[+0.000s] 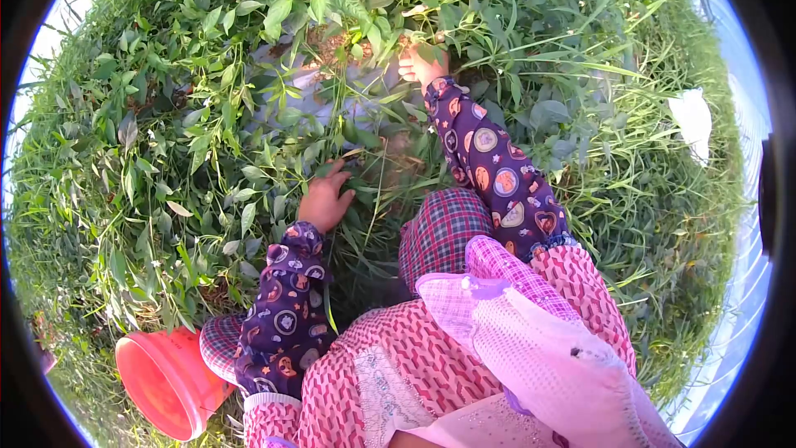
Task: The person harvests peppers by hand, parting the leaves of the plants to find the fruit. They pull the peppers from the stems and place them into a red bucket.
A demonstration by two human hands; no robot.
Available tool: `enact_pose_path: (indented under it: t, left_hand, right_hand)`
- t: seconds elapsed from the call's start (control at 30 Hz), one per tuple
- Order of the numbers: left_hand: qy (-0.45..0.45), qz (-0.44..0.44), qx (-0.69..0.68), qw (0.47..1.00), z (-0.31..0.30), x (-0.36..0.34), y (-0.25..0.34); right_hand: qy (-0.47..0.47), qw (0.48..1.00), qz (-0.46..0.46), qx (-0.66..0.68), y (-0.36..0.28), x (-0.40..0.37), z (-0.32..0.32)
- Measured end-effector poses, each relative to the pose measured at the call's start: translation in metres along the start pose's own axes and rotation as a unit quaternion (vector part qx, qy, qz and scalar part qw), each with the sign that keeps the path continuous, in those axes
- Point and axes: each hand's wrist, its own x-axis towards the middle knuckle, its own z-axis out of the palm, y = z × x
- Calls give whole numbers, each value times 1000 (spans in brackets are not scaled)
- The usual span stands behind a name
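Note:
My left hand [326, 197] reaches down into leafy green plants [224, 129], its thumb and fingers apart, and nothing shows in it. Farther forward, my right hand [424, 65] is in among the stems and leaves at the top middle. Its fingers are curled and partly covered by a leaf, so what they hold, if anything, cannot be made out. Small white flowers dot the plants. Between the hands, grey plastic film [311, 83] shows through gaps in the foliage.
A red bucket [192, 365] lies tilted at the lower left, its mouth facing left. A white object [691, 124] sits in the grass on the right. Pale sheeting [750, 108] runs along the right edge. My plaid-covered knee [448, 236] is close below the right arm.

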Motion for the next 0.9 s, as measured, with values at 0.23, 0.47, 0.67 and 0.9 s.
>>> enact_pose_path:
  t: [0.23, 0.47, 0.67, 0.9]
  left_hand:
    - [14, -28, -40, 999, -9, -1, 15]
    - [40, -1, -29, 999, -11, -3, 17]
    - [38, -85, -153, 984, -29, 4, 44]
    - [96, -132, -360, 918, -15, 17, 25]
  right_hand:
    - [-146, 890, -276, -332, 20, 80, -20]
    - [88, 761, -328, -553, -20, -32, 46]
    - [81, 840, -264, -468, -11, 1, 32]
    - [-316, 948, 29, -8, -1, 26, -19]
